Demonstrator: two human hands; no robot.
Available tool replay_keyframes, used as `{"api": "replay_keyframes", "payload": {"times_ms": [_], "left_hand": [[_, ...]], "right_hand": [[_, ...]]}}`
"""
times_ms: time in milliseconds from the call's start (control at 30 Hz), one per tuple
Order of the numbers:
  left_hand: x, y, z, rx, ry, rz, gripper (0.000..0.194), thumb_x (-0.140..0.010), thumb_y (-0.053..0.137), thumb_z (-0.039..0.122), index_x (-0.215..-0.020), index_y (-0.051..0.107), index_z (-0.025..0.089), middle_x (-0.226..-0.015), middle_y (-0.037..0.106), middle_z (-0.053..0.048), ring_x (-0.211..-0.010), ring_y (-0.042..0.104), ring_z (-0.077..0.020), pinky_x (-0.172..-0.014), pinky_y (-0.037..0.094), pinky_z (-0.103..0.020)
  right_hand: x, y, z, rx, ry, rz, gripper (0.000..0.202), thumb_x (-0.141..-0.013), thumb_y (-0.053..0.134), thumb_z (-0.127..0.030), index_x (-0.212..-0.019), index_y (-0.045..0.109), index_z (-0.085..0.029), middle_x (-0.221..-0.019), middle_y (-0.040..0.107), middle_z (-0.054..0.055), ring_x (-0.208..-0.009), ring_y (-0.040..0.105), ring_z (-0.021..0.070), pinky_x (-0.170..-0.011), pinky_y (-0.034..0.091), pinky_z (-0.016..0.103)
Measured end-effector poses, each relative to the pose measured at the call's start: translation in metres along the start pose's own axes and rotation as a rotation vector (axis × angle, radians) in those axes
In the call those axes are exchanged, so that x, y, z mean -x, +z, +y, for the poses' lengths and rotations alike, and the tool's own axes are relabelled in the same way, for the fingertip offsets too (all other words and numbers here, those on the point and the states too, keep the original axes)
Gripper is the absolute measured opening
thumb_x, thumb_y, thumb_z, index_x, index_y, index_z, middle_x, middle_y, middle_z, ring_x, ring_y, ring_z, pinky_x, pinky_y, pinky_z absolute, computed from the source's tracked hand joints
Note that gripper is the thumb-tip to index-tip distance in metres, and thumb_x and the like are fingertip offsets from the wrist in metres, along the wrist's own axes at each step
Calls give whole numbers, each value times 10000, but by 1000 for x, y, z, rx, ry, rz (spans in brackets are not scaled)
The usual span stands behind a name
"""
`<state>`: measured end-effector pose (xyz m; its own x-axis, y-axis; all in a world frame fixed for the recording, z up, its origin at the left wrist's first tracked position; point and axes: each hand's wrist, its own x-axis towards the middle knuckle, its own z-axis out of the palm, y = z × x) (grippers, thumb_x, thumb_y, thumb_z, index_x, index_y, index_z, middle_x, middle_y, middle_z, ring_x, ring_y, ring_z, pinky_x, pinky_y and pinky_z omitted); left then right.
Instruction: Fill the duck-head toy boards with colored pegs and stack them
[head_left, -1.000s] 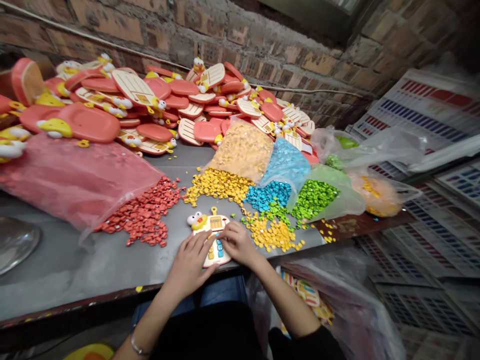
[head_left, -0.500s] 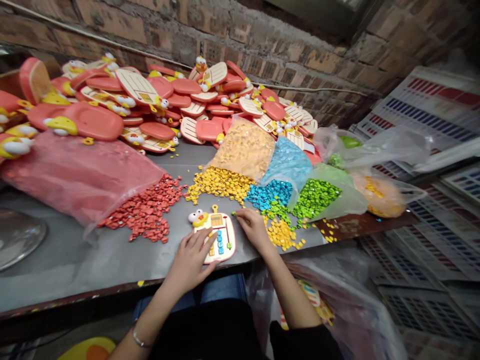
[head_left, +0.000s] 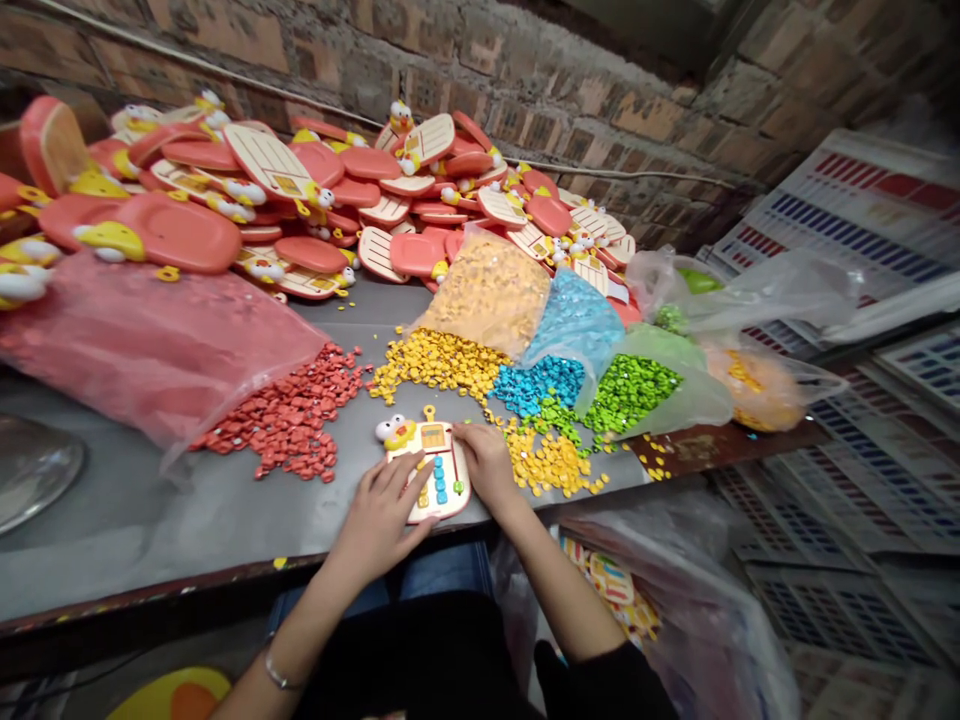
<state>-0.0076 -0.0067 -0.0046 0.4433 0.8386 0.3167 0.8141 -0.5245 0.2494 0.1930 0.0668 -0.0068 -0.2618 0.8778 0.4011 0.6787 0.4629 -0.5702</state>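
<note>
A cream duck-headed toy board (head_left: 450, 455) with red trim lies face up on the grey table (head_left: 225, 530). Yellow buttons, blue buttons (head_left: 440, 480) and a green button (head_left: 459, 487) sit in its face. My left hand (head_left: 382, 510) grips its left side, fingers across the face and thumb at the lower edge; they cover part of the buttons. At the board's upper right, my right hand (head_left: 489, 462) is pinched closed over the red line. A small green button showed at these fingertips a moment ago; the fingers now hide it.
Beyond the board lie loose red buttons (head_left: 300, 425), yellow buttons (head_left: 442, 360), blue buttons (head_left: 536, 385) and green buttons (head_left: 630, 395), spilling from plastic bags. A heap of duck toys (head_left: 360, 195) lines the brick wall. A metal dish (head_left: 37, 470) stands left.
My right hand has moved left from beside the board onto its upper right part. The green button at its fingertips has gone out of sight. My left hand stays on the board.
</note>
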Motion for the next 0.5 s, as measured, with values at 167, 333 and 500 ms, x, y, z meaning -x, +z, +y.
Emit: {"api": "replay_keyframes", "payload": {"times_ms": [167,333,500], "left_hand": [[-1,-2,1,4,8,1,536,-895,520,398,-1384,457,186,-1430,474,-109,-1301,419,-278,-1062,301,-434],[-1,-4,3,23,-22,-2,533,-888,543,402,-1376,467,200,-1428,478,-94,-1293,422,-267,-1082,276,-426],[-1,-4,3,57,-49,-7,532,-879,551,407,-1371,478,219,-1414,493,-90,-1285,437,-259,-1085,284,-420]], "right_hand": [[-16,5,-1,29,31,21,142,-861,609,-149,-920,723,-208,-953,737,70,-972,635,246,-883,477,408],[-11,5,-9,29,7,-21,132,-855,616,-156,-937,706,-206,-1150,691,78,-1241,486,281,-1021,390,489],[-5,-17,-9,-64,-3,-122,126,-869,620,-222,-757,676,-213,-1197,668,66,-1282,438,294,-1050,341,538]]}}
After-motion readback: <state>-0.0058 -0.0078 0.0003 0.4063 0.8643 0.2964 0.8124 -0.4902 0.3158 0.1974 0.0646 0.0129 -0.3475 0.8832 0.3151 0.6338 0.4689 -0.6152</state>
